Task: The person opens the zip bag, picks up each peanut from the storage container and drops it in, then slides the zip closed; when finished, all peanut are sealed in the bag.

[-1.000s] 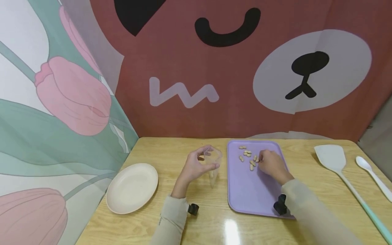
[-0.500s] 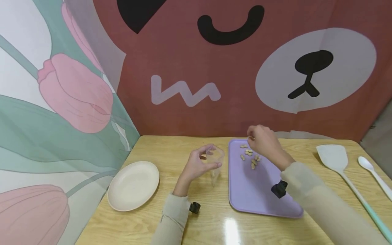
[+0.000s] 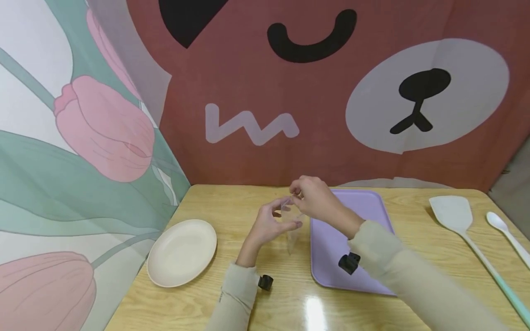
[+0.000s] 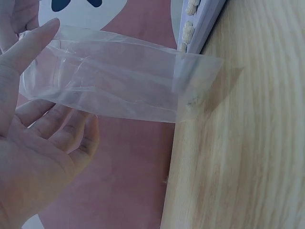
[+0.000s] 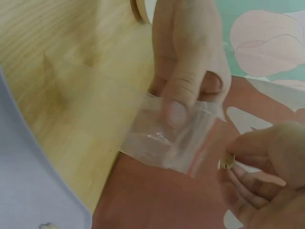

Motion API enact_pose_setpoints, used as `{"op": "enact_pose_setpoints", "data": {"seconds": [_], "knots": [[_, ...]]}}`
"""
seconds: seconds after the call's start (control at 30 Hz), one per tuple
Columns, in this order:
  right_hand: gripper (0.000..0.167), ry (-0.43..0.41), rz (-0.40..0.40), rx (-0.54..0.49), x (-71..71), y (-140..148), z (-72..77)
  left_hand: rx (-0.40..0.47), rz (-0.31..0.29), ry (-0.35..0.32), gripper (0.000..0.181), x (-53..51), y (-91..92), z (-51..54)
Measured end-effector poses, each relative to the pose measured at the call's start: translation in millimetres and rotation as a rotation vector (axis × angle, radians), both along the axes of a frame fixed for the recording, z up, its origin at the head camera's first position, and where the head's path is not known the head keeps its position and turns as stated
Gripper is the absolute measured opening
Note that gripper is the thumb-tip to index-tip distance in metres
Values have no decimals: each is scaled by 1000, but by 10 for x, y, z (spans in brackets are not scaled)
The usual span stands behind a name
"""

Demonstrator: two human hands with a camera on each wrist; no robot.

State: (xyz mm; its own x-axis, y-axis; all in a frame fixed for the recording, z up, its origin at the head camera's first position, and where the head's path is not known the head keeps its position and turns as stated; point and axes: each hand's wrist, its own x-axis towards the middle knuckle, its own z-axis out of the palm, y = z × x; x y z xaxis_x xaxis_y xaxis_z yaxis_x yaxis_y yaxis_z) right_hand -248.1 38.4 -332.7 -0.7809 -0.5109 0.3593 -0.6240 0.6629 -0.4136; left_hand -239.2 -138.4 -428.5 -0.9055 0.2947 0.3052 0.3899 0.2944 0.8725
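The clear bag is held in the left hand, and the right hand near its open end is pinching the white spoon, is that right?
Not quite. The right wrist view shows the right hand pinching what looks like a peanut. The rest is right: the left hand holds the clear bag, with the right hand near its open end.

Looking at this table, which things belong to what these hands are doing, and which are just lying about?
Seem part of the job:
clear plastic bag, held by the left hand
small tan peanut, pinched by the right hand
purple rectangular tray, holding more peanuts

Seem just lying about:
round cream plate
white spatula with mint-green handle
small white spoon
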Motion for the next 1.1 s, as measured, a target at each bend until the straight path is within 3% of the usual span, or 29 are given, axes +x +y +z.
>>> {"op": "enact_pose_setpoints", "data": {"seconds": [0.33, 0.7, 0.97, 1.1], "knots": [[9, -39, 31, 3, 3, -24, -140, -14, 1, 11, 68, 2, 21, -4], [12, -54, 51, -3, -13, -19, -123, -26, -3, -15, 69, -16, 33, -6], [16, -67, 9, 14, -48, 102, -85, -14, -3, -24, 68, -10, 20, -24], [15, -58, -44, 16, -168, 319, -105, -10, -9, -27, 68, -16, 29, -25]]}}
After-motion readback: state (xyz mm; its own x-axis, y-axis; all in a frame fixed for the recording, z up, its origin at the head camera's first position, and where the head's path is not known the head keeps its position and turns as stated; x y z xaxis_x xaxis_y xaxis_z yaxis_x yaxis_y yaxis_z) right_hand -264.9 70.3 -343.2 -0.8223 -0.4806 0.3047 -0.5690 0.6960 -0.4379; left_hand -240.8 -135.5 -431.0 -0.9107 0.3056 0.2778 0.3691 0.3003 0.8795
